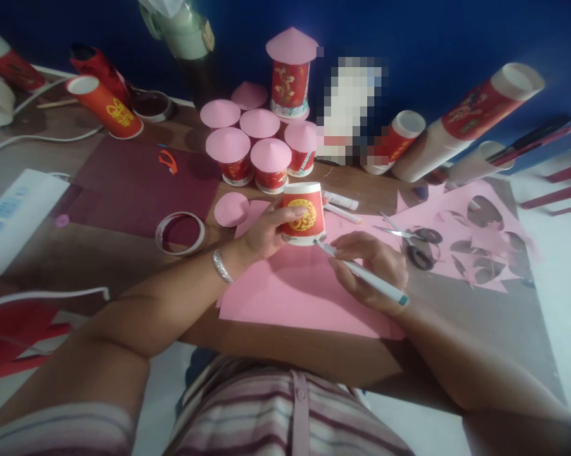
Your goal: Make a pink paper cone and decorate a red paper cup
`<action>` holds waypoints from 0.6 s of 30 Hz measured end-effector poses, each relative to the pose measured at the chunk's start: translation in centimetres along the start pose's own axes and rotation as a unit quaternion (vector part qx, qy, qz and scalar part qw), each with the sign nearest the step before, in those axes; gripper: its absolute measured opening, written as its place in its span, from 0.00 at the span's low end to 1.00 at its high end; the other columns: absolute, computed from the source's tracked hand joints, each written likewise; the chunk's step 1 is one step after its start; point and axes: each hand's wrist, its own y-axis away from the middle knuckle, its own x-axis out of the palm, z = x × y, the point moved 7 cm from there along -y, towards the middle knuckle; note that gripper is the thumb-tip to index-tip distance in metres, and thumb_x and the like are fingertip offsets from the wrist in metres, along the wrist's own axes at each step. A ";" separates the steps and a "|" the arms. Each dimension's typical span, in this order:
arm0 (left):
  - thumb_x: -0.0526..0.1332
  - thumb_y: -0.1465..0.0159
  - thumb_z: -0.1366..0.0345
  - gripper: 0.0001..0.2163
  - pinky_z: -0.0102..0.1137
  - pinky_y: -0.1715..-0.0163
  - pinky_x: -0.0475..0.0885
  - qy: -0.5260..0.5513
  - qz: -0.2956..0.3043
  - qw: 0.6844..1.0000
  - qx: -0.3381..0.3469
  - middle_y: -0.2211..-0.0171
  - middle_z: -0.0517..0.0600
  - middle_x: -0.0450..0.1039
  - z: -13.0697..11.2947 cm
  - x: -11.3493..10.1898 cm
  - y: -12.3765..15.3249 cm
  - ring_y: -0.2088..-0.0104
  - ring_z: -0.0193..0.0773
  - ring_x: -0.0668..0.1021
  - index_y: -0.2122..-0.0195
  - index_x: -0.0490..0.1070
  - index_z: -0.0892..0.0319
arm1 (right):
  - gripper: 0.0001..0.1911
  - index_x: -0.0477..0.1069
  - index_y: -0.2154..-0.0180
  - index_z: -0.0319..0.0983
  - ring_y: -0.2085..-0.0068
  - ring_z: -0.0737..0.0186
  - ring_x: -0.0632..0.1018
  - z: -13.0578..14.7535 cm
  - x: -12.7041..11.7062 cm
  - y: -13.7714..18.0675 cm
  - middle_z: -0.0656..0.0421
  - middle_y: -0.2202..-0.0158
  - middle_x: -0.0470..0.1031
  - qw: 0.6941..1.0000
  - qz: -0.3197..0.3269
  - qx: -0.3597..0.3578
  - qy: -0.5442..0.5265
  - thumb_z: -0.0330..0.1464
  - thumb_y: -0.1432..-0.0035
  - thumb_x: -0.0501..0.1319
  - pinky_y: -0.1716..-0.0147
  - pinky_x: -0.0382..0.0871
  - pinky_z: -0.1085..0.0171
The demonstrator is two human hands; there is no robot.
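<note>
My left hand (pixel 267 229) is closed around a red paper cup (pixel 309 206) with a round yellow emblem and white bands at both ends. The cup is held above pink paper sheets (pixel 285 291). In my right hand (pixel 378 269) is a white marker pen (pixel 368 282) with a green end. Its tip meets the cup's lower white band or lies very close to it. Beside my left hand lies a pink paper disc (pixel 232 209). Scissors (pixel 416 237) with black handles rest to the right of my right hand.
Several red cups with pink cone tops (pixel 271 155) stand at the back. Cut pink scraps (pixel 475 234) cover the right side. Stacked paper cups (pixel 470 126) lean at the back right. A tape roll (pixel 180 232) and an orange-handled tool (pixel 168 159) lie left.
</note>
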 end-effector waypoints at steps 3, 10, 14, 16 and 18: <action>0.67 0.39 0.59 0.21 0.39 0.58 0.81 0.006 0.002 1.000 0.003 0.48 0.57 0.78 0.0 0.1 0.0 0.49 0.50 0.81 0.45 0.74 0.57 | 0.11 0.70 0.60 0.44 0.68 0.59 0.84 -0.1 0.1 0.0 0.58 0.67 0.81 1.000 0.002 0.003 -0.005 0.26 0.39 0.69 0.72 0.81 0.62; 0.69 0.40 0.59 0.22 0.39 0.57 0.81 -0.014 -0.011 1.000 0.003 0.52 0.54 0.80 0.0 0.0 0.0 0.54 0.47 0.83 0.45 0.74 0.56 | 0.11 0.70 0.60 0.43 0.68 0.61 0.83 0.1 0.3 -0.2 0.59 0.68 0.80 1.000 0.009 -0.007 -0.019 0.24 0.40 0.68 0.71 0.80 0.63; 0.70 0.40 0.57 0.22 0.39 0.60 0.81 -0.022 -0.011 1.000 -0.004 0.53 0.55 0.80 0.1 0.1 0.1 0.55 0.48 0.83 0.46 0.74 0.57 | 0.09 0.70 0.60 0.42 0.67 0.62 0.84 0.2 0.5 -0.3 0.60 0.68 0.80 0.999 0.026 -0.012 -0.016 0.27 0.39 0.68 0.70 0.80 0.65; 0.70 0.40 0.57 0.21 0.38 0.61 0.81 -0.018 -0.010 1.000 -0.010 0.52 0.55 0.79 0.1 0.2 0.1 0.54 0.48 0.82 0.47 0.74 0.57 | 0.09 0.70 0.60 0.43 0.67 0.62 0.84 0.3 0.5 -0.3 0.60 0.68 0.80 0.999 0.030 -0.017 -0.017 0.27 0.38 0.68 0.71 0.80 0.65; 0.70 0.41 0.58 0.21 0.38 0.62 0.81 -0.013 -0.009 1.000 -0.013 0.51 0.55 0.79 0.0 0.4 0.2 0.53 0.49 0.82 0.47 0.74 0.56 | 0.09 0.70 0.60 0.43 0.68 0.61 0.84 0.4 0.5 -0.2 0.59 0.68 0.80 0.999 0.030 -0.022 -0.024 0.27 0.38 0.68 0.72 0.80 0.64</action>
